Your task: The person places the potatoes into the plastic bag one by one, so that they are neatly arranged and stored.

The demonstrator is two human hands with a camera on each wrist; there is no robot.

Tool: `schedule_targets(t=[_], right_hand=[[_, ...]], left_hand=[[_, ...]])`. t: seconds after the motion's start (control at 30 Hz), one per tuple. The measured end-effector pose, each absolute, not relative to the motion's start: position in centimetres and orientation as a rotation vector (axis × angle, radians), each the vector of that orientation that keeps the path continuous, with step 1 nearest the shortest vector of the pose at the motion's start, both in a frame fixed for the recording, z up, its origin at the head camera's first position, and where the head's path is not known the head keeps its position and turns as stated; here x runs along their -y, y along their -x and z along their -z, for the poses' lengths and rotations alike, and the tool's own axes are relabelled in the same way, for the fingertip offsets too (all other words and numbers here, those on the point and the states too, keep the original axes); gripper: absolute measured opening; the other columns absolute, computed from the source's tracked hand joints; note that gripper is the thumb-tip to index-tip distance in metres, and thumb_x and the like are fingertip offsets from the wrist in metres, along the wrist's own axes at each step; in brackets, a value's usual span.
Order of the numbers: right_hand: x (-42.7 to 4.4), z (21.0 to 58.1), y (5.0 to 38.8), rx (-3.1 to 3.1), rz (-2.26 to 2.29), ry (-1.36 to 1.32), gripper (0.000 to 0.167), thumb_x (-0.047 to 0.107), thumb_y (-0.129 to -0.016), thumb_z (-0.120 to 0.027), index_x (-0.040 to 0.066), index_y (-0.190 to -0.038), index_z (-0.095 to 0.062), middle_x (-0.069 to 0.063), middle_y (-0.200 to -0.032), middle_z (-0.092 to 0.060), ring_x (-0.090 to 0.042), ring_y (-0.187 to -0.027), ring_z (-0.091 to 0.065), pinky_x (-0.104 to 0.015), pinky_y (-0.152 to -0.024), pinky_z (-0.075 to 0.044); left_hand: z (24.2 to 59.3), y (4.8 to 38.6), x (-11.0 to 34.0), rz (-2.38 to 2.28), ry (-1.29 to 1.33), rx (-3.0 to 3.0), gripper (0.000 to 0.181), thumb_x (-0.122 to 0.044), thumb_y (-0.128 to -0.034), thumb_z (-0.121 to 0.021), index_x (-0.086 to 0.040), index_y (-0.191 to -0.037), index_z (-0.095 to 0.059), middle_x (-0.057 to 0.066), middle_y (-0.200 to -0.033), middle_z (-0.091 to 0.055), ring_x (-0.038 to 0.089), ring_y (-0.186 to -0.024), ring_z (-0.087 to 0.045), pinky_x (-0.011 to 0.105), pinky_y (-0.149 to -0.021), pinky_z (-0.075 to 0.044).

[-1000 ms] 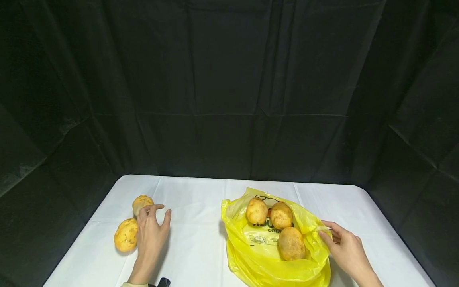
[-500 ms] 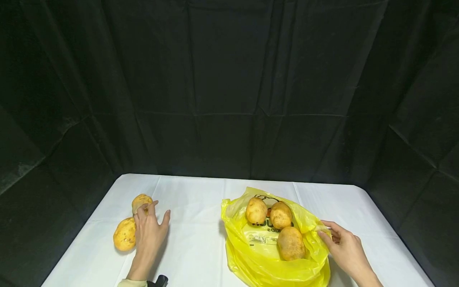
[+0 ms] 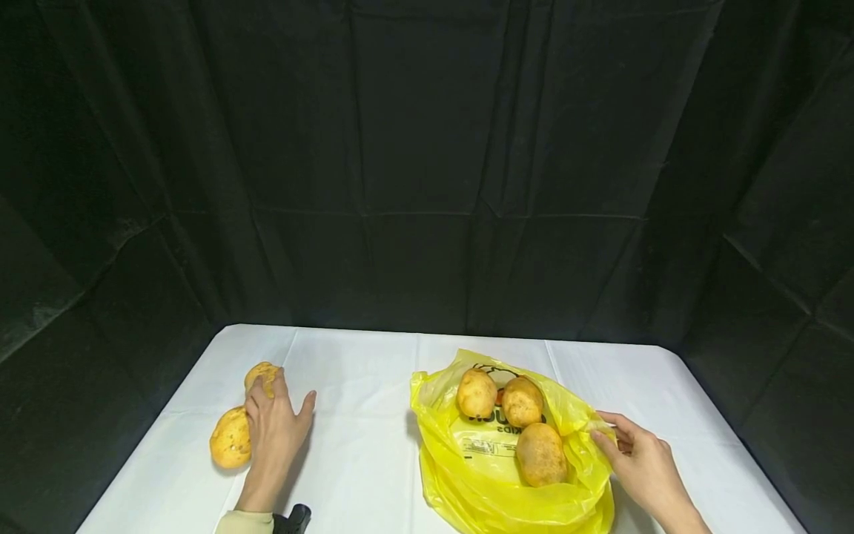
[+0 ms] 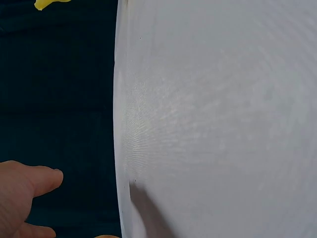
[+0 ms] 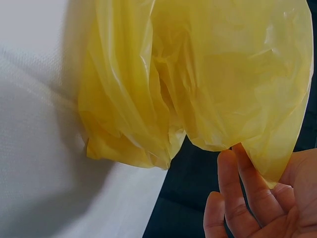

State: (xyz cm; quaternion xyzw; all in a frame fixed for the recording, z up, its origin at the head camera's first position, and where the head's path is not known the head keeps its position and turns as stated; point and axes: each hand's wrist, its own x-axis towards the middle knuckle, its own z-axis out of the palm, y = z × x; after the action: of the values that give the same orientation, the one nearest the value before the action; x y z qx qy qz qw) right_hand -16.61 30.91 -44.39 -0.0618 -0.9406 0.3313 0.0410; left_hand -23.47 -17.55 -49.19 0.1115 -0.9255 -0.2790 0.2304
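Left hand: The left hand reaches over the near side of the far potato, thumb spread wide. I cannot tell if the fingers touch it.
Far potato: It is on the left of the white desk, at the far end of the left hand. Part is hidden, so I cannot tell its long way. The left hand is much nearer than the right hand.
Near potato: The near potato lies just left of the left hand, its long way going roughly near to far.
Right hand: It pinches the right edge of the yellow bag.
Bag: It sits on the right, with three potatoes inside.
Views: The right wrist view shows fingertips behind the bag's edge; the head view hides them but shows inside the bag.
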Motion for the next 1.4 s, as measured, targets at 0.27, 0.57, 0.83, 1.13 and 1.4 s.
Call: schedule_targets(t=[0.27,0.57,0.83,1.13,1.4], right_hand=[[-31.1,44.4,16.5,2.879,-1.033,0.187,0.041,0.018,-0.098,-0.062,-0.003,-0.132,-0.055,-0.024,-0.112,-0.067,-0.031,-0.092,-0.067,-0.039,-0.075,-0.056],[-31.2,44.4,16.5,2.868,-1.008,0.171,0.040,0.018,-0.098,-0.062,-0.003,-0.131,-0.055,-0.023,-0.110,-0.068,-0.030,-0.091,-0.068,-0.039,-0.074,-0.056],[-31.2,44.5,16.5,2.870,-1.016,0.180,0.040,0.017,-0.097,-0.063,-0.004,-0.131,-0.055,-0.024,-0.110,-0.067,-0.030,-0.091,-0.067,-0.040,-0.074,-0.056],[-31.4,44.7,16.5,2.867,-1.025,0.176,0.041,0.018,-0.097,-0.063,-0.003,-0.131,-0.055,-0.024,-0.110,-0.067,-0.030,-0.090,-0.067,-0.038,-0.073,-0.057],[-31.5,44.8,16.7,2.873,-1.039,0.192,0.041,0.017,-0.097,-0.063,-0.004,-0.131,-0.054,-0.024,-0.110,-0.067,-0.028,-0.088,-0.067,-0.038,-0.072,-0.057]], left_hand=[[49.0,23.8,17.4,0.776,-0.344,2.592,0.076,-0.022,-0.0851,-0.074,0.014,-0.140,-0.037,0.045,-0.141,-0.018,0.057,-0.135,-0.015,0.067,-0.104,-0.024],[48.8,24.3,17.7,0.774,-0.352,2.646,0.076,-0.025,-0.0868,-0.072,0.017,-0.138,-0.036,0.047,-0.143,-0.012,0.059,-0.135,-0.011,0.069,-0.102,-0.026],[48.4,24.4,17.8,0.773,-0.398,2.722,0.069,-0.026,-0.0886,-0.070,0.019,-0.134,-0.043,0.046,-0.143,-0.010,0.059,-0.133,-0.013,0.068,-0.102,-0.027],[48.2,25.0,18.3,0.779,-0.366,2.649,0.048,-0.018,-0.0917,-0.066,0.014,-0.125,-0.053,0.045,-0.132,-0.024,0.068,-0.125,-0.022,0.071,-0.093,-0.034],[47.7,25.8,19.0,0.601,-0.301,2.586,0.029,0.002,-0.0867,-0.061,0.009,-0.114,-0.057,0.036,-0.113,-0.042,0.058,-0.099,-0.049,0.065,-0.077,-0.043]])
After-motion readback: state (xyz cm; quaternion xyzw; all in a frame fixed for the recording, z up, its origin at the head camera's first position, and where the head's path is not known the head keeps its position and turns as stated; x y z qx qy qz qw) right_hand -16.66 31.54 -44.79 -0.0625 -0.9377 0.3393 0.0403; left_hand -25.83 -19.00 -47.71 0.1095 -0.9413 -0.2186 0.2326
